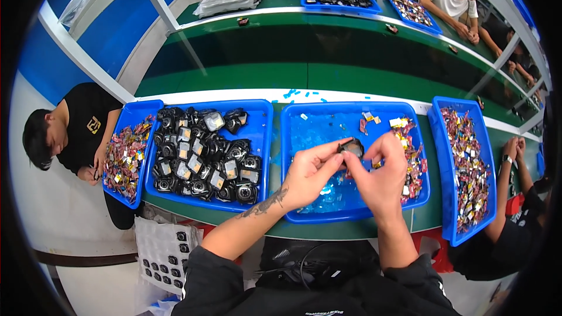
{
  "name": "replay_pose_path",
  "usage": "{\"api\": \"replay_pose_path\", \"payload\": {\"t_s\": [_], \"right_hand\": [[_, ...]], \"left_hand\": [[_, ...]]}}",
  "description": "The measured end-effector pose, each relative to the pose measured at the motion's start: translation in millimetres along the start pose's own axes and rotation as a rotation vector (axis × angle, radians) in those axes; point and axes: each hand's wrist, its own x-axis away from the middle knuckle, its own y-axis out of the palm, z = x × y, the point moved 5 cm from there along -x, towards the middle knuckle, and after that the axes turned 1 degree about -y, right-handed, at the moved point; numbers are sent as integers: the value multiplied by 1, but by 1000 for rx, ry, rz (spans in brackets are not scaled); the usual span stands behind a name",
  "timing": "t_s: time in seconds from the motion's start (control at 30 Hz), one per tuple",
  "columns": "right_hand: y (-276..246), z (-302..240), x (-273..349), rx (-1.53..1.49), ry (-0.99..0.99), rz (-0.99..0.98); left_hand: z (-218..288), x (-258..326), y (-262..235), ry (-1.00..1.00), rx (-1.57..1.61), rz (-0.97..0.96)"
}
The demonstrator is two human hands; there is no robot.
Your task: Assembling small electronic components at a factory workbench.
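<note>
"Where was the dark unit [353, 147]?"

"Right there between the hands, over the middle blue tray [284, 167], and the left hand [310, 177] had it! Thumb and forefinger pinched its left edge, so it lay straight off those fingertips, to their right."

"And the right hand [383, 178]?"

"Close in on the other flank! The thumb pointed up and leftward to the unit's near edge; the forefinger stood bent to the right, a gap between it and the thumb. Whether that thumb pressed on the unit or sat just beside it, I could not tell."

"So which hand was nearer?"

"The left, no contest: it had the grip. From the right thumb the unit lay just ahead, away from the wearer's body."

"Its long axis?"

"Hard to call! It looked nearly square, perhaps a touch longer from left to right, its greyish face turned up, the fingers hiding part of the outline."

"And around them?"

"A crowded tray of black units [199, 158] on the left; small pink-and-yellow parts [413, 169] beyond the right hand, at the middle tray's right side; and blue scraps [291, 93] on the white strip [345, 95] behind!"
</note>
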Motion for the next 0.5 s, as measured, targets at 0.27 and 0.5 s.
{"api": "replay_pose_path", "payload": {"t_s": [0.27,0.5], "right_hand": [[15,29,32,-977,534,-188],[1,26,24,-858,448,-301]], "left_hand": [[22,3,6,153,-19,139],[37,6,10,464,-755,5]]}}
